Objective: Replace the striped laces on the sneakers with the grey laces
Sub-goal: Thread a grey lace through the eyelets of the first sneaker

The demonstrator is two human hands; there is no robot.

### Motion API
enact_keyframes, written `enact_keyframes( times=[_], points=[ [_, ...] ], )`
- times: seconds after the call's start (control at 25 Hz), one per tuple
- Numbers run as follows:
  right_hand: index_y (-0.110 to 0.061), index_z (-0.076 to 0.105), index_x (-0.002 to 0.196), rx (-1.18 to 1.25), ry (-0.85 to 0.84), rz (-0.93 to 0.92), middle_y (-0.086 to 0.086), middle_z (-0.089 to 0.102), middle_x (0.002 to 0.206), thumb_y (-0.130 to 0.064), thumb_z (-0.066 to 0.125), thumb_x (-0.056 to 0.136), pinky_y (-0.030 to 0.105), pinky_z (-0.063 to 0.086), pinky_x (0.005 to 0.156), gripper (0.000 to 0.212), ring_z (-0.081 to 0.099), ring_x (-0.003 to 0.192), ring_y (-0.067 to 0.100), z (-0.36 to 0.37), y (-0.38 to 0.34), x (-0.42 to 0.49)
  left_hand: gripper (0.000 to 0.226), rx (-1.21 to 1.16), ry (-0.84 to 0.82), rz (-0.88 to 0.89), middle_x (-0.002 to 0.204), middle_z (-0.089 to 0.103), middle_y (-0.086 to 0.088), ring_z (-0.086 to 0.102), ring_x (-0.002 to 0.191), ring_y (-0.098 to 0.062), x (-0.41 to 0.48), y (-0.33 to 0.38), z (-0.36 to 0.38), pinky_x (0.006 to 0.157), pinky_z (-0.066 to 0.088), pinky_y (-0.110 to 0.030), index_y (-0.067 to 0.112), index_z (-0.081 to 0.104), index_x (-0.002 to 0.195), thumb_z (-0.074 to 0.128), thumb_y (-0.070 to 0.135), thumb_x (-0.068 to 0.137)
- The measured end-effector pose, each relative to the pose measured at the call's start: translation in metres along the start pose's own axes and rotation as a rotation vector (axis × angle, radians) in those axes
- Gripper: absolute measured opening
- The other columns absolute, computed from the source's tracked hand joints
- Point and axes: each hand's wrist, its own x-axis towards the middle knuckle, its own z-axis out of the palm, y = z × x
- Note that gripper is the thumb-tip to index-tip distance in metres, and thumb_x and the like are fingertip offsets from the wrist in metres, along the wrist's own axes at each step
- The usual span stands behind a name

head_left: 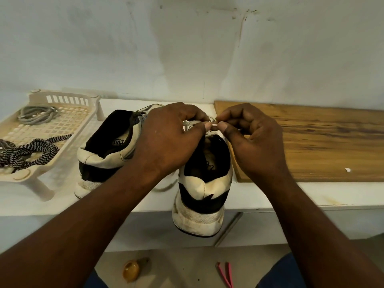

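Pinching the grey lace point(193, 123) at its stiff pale tip, you are holding it just above the collar of the near sneaker point(203, 194). Your left hand point(172, 138) is gripping the flat woven end between thumb and forefinger. Your right hand point(255, 138) is nipping the tip itself, with the other fingers curled in. The sneaker, scuffed white with black panels, is standing upright, its heel overhanging the ledge point(311, 196). The other sneaker point(104, 154) is leaning over to its left. The striped laces point(27, 150), zigzag black and white, are lying tangled in the cream lattice tray point(68, 121). A rounder grey coil point(35, 115) is sitting at the tray's far end. A grained board point(311, 142) is lying just beside the near sneaker.
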Motion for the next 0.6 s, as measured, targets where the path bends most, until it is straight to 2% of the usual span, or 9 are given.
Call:
enact_keyframes(
  times=[0.12, 0.2, 0.28, 0.32, 0.44, 0.6],
  points=[
    [-0.027, 0.072, 0.097, -0.122, -0.053, 0.104, -0.018, 0.071, 0.088, -0.035, 0.079, 0.089, 0.010, 0.049, 0.065, 0.014, 0.066, 0.081, -0.002, -0.004, 0.005, 0.001, 0.005, 0.090, -0.002, -0.029, 0.086, 0.068, 0.018, 0.062, 0.085, -0.001, -0.002, -0.001, 0.003, 0.075, 0.049, -0.026, 0.038, 0.070, 0.088, 0.066, 0.038, 0.092],
    [-0.028, 0.074, 0.095, -0.186, -0.171, 0.172, -0.015, 0.072, 0.086, -0.044, 0.078, 0.086, 0.016, 0.055, 0.066, 0.018, 0.068, 0.080, 0.002, -0.010, 0.009, 0.001, 0.007, 0.100, -0.071, -0.063, 0.086, 0.069, 0.017, 0.062, 0.082, 0.000, -0.004, -0.001, 0.007, 0.073, 0.052, -0.026, 0.036, 0.070, 0.093, 0.064, 0.039, 0.094],
    [-0.025, 0.077, 0.090, -0.109, -0.193, 0.265, -0.008, 0.075, 0.084, -0.037, 0.075, 0.090, 0.031, 0.062, 0.068, 0.012, 0.073, 0.080, 0.009, -0.012, 0.013, 0.001, 0.010, 0.098, -0.119, -0.064, 0.085, 0.069, 0.016, 0.063, 0.082, -0.002, -0.006, -0.001, 0.010, 0.073, 0.055, -0.028, 0.035, 0.073, 0.096, 0.064, 0.040, 0.094],
    [-0.023, 0.077, 0.089, -0.050, -0.177, 0.323, -0.005, 0.076, 0.082, -0.031, 0.073, 0.093, 0.034, 0.064, 0.068, 0.010, 0.075, 0.080, 0.013, -0.012, 0.014, 0.000, 0.012, 0.099, -0.132, -0.056, 0.083, 0.068, 0.016, 0.064, 0.081, -0.003, -0.006, 0.000, 0.011, 0.073, 0.054, -0.029, 0.035, 0.074, 0.098, 0.065, 0.041, 0.093],
    [-0.017, 0.077, 0.088, 0.094, -0.180, 0.492, 0.001, 0.077, 0.083, -0.020, 0.069, 0.098, 0.034, 0.062, 0.071, 0.014, 0.076, 0.083, 0.018, -0.012, 0.018, -0.001, 0.014, 0.146, -0.153, -0.050, 0.083, 0.068, 0.014, 0.065, 0.086, -0.008, -0.006, 0.004, 0.012, 0.076, 0.053, -0.029, 0.033, 0.076, 0.100, 0.067, 0.041, 0.092],
    [-0.006, 0.072, 0.089, 0.389, -0.216, 0.734, 0.007, 0.077, 0.085, -0.016, 0.066, 0.099, 0.029, 0.060, 0.074, 0.015, 0.076, 0.086, 0.018, -0.015, 0.020, 0.000, 0.013, 0.137, -0.166, -0.088, 0.088, 0.071, 0.013, 0.066, 0.086, -0.008, -0.003, 0.005, 0.018, 0.074, 0.051, -0.024, 0.032, 0.077, 0.097, 0.068, 0.040, 0.091]
  ],
)
